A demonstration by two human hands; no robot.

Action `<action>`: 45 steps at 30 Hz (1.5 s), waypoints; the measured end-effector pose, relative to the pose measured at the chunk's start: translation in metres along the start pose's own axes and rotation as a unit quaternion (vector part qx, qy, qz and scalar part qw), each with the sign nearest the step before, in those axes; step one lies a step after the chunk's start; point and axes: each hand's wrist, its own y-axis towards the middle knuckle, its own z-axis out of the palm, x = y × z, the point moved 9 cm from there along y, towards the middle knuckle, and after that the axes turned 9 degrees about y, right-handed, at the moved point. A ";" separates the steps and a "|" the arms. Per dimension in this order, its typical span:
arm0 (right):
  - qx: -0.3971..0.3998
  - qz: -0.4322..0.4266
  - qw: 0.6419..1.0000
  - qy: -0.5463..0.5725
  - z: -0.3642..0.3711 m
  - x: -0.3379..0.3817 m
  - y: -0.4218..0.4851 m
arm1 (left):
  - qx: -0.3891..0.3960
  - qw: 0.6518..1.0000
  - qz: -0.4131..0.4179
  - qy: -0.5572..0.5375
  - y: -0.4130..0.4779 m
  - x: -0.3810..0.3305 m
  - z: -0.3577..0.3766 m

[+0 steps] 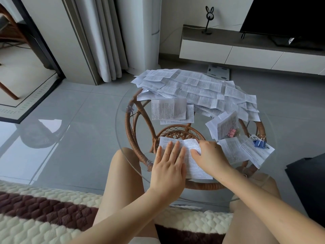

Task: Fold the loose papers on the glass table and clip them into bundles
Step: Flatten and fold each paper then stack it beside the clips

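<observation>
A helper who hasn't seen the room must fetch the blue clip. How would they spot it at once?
Find the round glass table heaped with papers and go to its near right edge. A folded paper bundle lies there, with the blue clip on its far end. Its colour sets it apart from the pink clip just to its left.

Glossy grey tiled floor [88,106], pale pleated curtains [103,41] behind, a low white cabinet [228,53] bearing a black television [284,16].
</observation>
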 end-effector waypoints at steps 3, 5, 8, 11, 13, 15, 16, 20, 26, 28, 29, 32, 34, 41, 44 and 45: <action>0.007 0.014 1.000 0.019 -0.003 0.001 -0.002 | 0.006 1.000 -0.001 0.008 0.000 0.000 0.000; -0.011 0.014 1.000 -0.003 -0.011 0.007 -0.009 | 0.015 1.000 -0.001 0.018 -0.001 0.000 0.000; -0.129 -0.059 0.986 -0.087 -0.020 0.029 -0.036 | 0.034 0.999 0.003 0.018 -0.001 -0.001 0.002; -0.146 -0.145 0.974 -0.092 0.012 0.036 -0.061 | 0.043 0.999 0.011 0.021 -0.001 -0.002 0.005; -0.118 -0.135 0.982 -0.059 0.029 0.024 -0.065 | 0.047 0.999 0.014 0.018 0.000 -0.003 0.005; -0.100 -0.113 0.987 -0.054 0.036 0.011 -0.065 | 0.056 0.998 0.015 0.013 0.000 -0.001 0.004; -0.090 -0.106 0.988 -0.065 0.037 0.007 -0.066 | 0.056 0.998 0.020 0.010 0.000 0.000 0.004; -0.097 -0.101 0.987 -0.079 0.032 -0.007 -0.072 | 0.047 0.997 0.066 0.010 -0.008 0.006 0.003; -0.105 -0.119 0.983 -0.093 0.025 -0.017 -0.082 | 0.036 0.997 0.065 0.004 -0.027 0.041 -0.003; -0.102 -0.144 0.980 -0.097 0.022 -0.017 -0.086 | 0.037 0.998 0.058 -0.006 -0.029 0.048 -0.006; -0.098 -0.159 0.978 -0.095 0.020 -0.017 -0.088 | 0.035 0.998 0.061 -0.004 -0.028 0.049 -0.009; -0.054 -0.204 0.968 -0.136 0.021 -0.009 -0.100 | 0.025 0.995 0.097 0.026 -0.022 0.037 -0.024; -0.045 -0.239 0.950 -0.196 0.024 -0.004 -0.109 | 0.036 0.990 0.133 0.037 -0.026 0.022 -0.032; -0.203 -0.297 0.927 -0.101 0.008 0.009 -0.142 | 0.007 0.973 0.230 0.029 -0.054 -0.014 -0.034; -0.197 -0.275 0.941 0.018 -0.014 0.009 -0.142 | -0.051 0.969 0.232 -0.066 -0.057 -0.016 -0.053; -0.204 -0.266 0.941 0.053 -0.024 0.011 -0.142 | -0.056 0.968 0.225 -0.096 -0.056 -0.015 -0.057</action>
